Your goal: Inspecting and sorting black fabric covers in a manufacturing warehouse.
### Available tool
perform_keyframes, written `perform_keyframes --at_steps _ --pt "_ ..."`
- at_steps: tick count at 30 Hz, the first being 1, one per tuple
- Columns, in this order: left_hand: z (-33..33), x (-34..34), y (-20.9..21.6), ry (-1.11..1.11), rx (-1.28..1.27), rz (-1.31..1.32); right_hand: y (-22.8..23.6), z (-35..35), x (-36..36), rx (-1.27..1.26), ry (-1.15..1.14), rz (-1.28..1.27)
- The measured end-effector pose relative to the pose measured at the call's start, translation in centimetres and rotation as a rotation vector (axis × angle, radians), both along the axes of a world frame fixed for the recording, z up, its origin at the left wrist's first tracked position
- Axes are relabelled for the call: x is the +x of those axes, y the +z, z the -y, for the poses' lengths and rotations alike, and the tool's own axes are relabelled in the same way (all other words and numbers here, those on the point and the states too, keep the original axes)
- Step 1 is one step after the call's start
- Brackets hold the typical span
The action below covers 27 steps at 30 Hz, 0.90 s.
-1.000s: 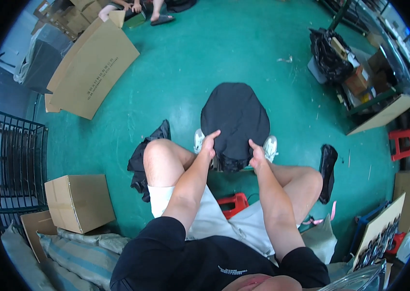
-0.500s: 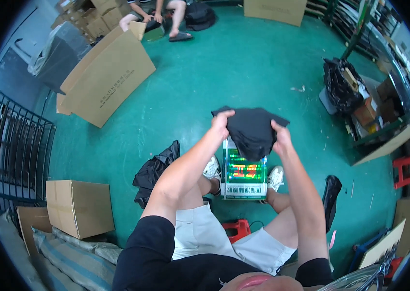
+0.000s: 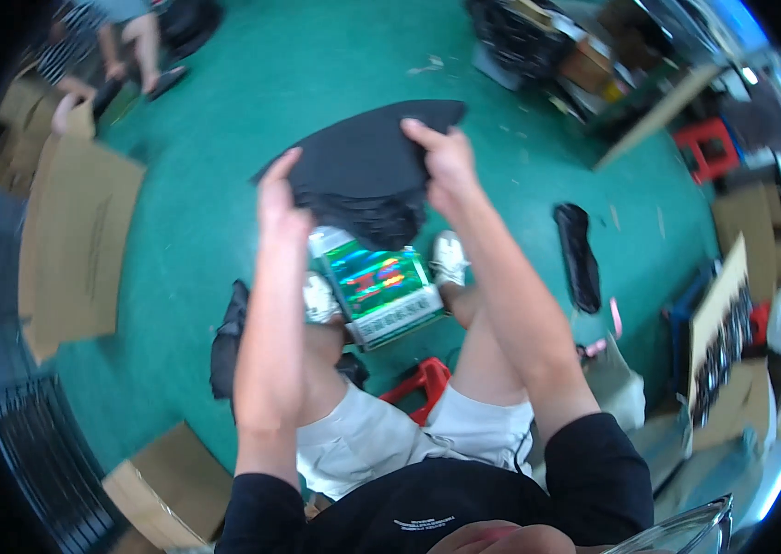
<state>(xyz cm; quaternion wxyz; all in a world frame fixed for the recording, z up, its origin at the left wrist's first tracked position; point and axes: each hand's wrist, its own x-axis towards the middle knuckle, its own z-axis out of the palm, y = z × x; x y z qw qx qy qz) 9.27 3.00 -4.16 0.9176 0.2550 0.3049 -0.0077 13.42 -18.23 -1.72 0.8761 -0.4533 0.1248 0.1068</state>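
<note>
A black folded fabric piece (image 3: 354, 152) is stretched between my two hands, its upper edge spread in a wide curve and its lower part bunched in gathers. My left hand (image 3: 282, 203) grips its left side, thumb on top. At the right side my right hand (image 3: 449, 166) pinches it, also with the thumb over the cloth. Below the fabric, a shiny green and white printed box (image 3: 381, 295) rests between my feet, its far end hidden by the cloth. The fingers under the fabric are out of sight.
Black bundles lie on the floor, a crumpled one (image 3: 227, 346) by my left leg and a long one (image 3: 578, 258) to the right. Cardboard boxes (image 3: 81, 240) stand left. Red stools (image 3: 706, 150) and a loaded rack are at the right. Another person (image 3: 123, 55) sits far left.
My view has turned to the right. The fabric, still in both hands, has opened from a bunched shape into a wider, flatter fan.
</note>
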Motion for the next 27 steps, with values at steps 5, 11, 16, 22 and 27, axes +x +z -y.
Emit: perform_keyframes --at_steps 5,11,16,22,27 --pt "2.0 0.8 -0.2 -0.052 0.058 -0.045 -1.0 2.0 0.4 0.123 -0.07 0.017" --pt "2.8 1.4 -0.6 -0.122 0.129 -0.017 -1.9 2.4 2.0 0.107 -0.137 0.072" --pt "6.3 5.1 2.0 -0.144 0.247 0.059 0.7 5.5 4.4 0.268 -0.19 0.041" --pt "18.9 1.3 2.8 -0.178 0.283 0.076 -3.3 18.2 2.2 0.19 -0.016 0.14" --pt "24.3 -2.0 -9.4 -0.666 0.023 -0.432 -16.5 31.7 -2.2 -0.098 0.044 -0.136"
